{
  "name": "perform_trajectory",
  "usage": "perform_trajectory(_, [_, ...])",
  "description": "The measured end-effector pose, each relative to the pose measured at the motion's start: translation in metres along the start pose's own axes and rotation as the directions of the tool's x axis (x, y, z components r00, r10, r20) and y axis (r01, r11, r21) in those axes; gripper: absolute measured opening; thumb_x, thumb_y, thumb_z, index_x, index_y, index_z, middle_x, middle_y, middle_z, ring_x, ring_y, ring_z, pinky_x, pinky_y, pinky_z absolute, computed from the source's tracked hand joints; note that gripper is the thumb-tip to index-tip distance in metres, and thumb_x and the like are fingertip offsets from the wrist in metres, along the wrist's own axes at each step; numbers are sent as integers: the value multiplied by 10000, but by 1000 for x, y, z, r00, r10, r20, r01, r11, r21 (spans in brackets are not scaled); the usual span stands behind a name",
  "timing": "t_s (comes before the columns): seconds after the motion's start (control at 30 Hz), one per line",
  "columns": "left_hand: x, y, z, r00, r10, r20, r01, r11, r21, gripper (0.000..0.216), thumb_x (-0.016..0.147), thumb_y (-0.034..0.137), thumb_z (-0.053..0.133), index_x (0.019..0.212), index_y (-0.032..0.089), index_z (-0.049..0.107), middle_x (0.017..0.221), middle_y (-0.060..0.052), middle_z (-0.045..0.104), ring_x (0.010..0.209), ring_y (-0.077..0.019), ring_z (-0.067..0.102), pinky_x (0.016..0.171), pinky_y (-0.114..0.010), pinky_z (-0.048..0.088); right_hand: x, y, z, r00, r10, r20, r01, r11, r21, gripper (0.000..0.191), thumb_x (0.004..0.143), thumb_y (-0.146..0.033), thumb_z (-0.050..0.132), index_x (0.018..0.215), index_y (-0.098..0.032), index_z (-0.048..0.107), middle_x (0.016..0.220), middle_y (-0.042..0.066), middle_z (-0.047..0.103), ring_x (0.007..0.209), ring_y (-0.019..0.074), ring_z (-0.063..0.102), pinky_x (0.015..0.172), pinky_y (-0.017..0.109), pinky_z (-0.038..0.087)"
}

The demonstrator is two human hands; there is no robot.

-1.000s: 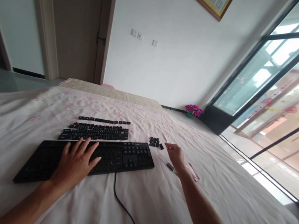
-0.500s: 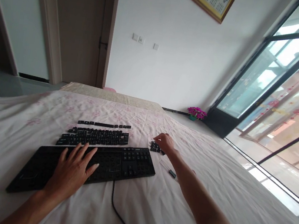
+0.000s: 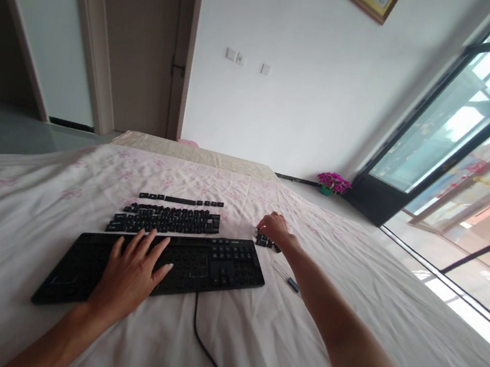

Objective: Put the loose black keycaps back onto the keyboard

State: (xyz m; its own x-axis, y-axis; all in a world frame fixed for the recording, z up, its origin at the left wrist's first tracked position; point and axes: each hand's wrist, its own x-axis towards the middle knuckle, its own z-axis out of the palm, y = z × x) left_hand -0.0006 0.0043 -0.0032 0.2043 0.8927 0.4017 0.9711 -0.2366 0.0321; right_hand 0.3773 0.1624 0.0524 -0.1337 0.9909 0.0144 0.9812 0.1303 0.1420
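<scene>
My left hand (image 3: pixel 133 271) lies with fingers spread on the left half of a black keyboard (image 3: pixel 193 266), which has lost most of its keycaps there; its right end still carries several. Beyond the keyboard, rows of loose black keycaps (image 3: pixel 181 221) are laid out, with a long space bar (image 3: pixel 180 201) in the farthest row. My right hand (image 3: pixel 274 227) reaches over a small group of loose keycaps (image 3: pixel 266 242) past the keyboard's right end. Its fingers are bent down and drawn together at these keycaps. Whatever is between the fingertips is too small to tell.
A wire keycap puller (image 3: pixel 292 284) with a dark handle lies right of the keyboard, close to my right forearm. The keyboard's black cable (image 3: pixel 205 352) runs toward me over the wrinkled, flowered cloth (image 3: pixel 314 365). Purple flowers (image 3: pixel 333 183) stand by the wall.
The camera view has shifted, so everything appears farther right and a little higher. My right hand sits slightly farther left over the small keycap group. My left hand stays on the keyboard.
</scene>
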Motion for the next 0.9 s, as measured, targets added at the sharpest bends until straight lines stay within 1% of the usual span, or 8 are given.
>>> perform_trajectory(0.2, [1, 1, -1, 1000, 3, 2, -3, 1000, 8, 519, 888, 483, 441, 1339, 238, 523, 1438, -126, 460, 1348, -329, 349, 1092, -552, 181, -2, -3, 2, 998, -62, 1, 62, 997, -56, 172, 807, -256, 655, 941, -247, 763, 893, 70, 726, 1010, 216, 550, 865, 287, 334])
perform_trajectory(0.37, [1, 2, -3, 1000, -2, -2, 2, 1000, -12, 510, 884, 471, 455, 1332, 241, 531, 1434, -123, 466, 1346, -328, 350, 1092, -546, 185, -5, -8, 5, 995, -98, -5, 97, 991, -95, 168, 827, -218, 623, 933, -221, 755, 962, 90, 718, 1034, 233, 547, 873, 301, 348])
perform_trajectory(0.5, [1, 2, -4, 1000, -2, 2, 2, 1000, 4, 511, 888, 473, 450, 1332, 233, 531, 1435, -131, 463, 1339, -332, 358, 1086, -552, 190, -7, -9, 6, 997, -78, -17, 75, 991, -114, 161, 824, -221, 614, 904, -205, 754, 921, 106, 714, 1003, 242, 567, 847, 309, 380])
perform_trajectory(0.63, [0, 2, -3, 1000, -2, 3, 2, 1000, 6, 512, 891, 474, 446, 1340, 241, 520, 1439, -125, 459, 1340, -328, 358, 1087, -551, 187, -8, -7, 5, 998, -52, -22, 49, 993, -105, 151, 808, -211, 617, 864, -203, 757, 861, 100, 706, 960, 225, 591, 810, 287, 404])
perform_trajectory(0.8, [0, 1, -3, 1000, 9, -3, -9, 1000, 9, 526, 896, 481, 432, 1349, 226, 510, 1438, -140, 456, 1341, -335, 356, 1084, -556, 187, -8, -7, 5, 999, -6, -41, 3, 997, -72, 204, 810, -246, 615, 960, -209, 750, 930, 118, 693, 917, 215, 611, 774, 281, 416])
perform_trajectory(0.9, [0, 1, -4, 1000, 14, -4, -14, 1000, 10, 520, 897, 473, 431, 1345, 224, 515, 1435, -143, 458, 1341, -336, 356, 1083, -557, 187, -9, -11, 0, 998, -9, -54, 6, 999, -47, 177, 798, -224, 631, 920, -202, 757, 873, 113, 700, 932, 221, 606, 801, 288, 407])
